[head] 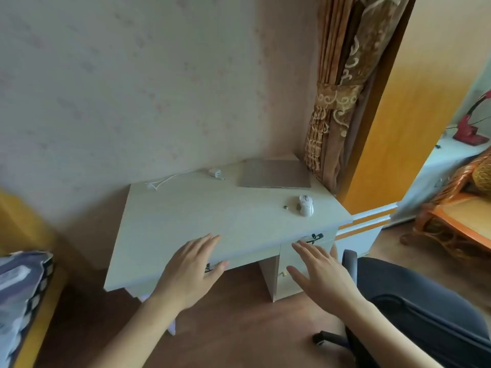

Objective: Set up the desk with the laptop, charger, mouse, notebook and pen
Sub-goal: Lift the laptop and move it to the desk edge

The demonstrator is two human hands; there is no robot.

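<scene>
A pale wooden desk [202, 224] stands against the wall. A closed silver laptop [275, 173] lies flat at its back right. Left of the laptop sits a white charger [215, 173], its white cable [170, 179] trailing to the left along the back edge. A white mouse [306, 205] rests near the right edge, with a tiny dark object [286, 207] just to its left. My left hand [190, 272] hovers over the desk's front edge, fingers spread and holding nothing. My right hand [322, 274] is held flat in front of the drawers, also with nothing in it. No notebook or pen is in view.
A dark office chair [425, 301] stands at the lower right. Drawers with dark handles [314, 238] sit under the desk's right side. A tied brown curtain [334, 107] hangs behind the laptop. A bed with patterned bedding [21, 293] lies left. A rattan chair [457, 216] stands far right.
</scene>
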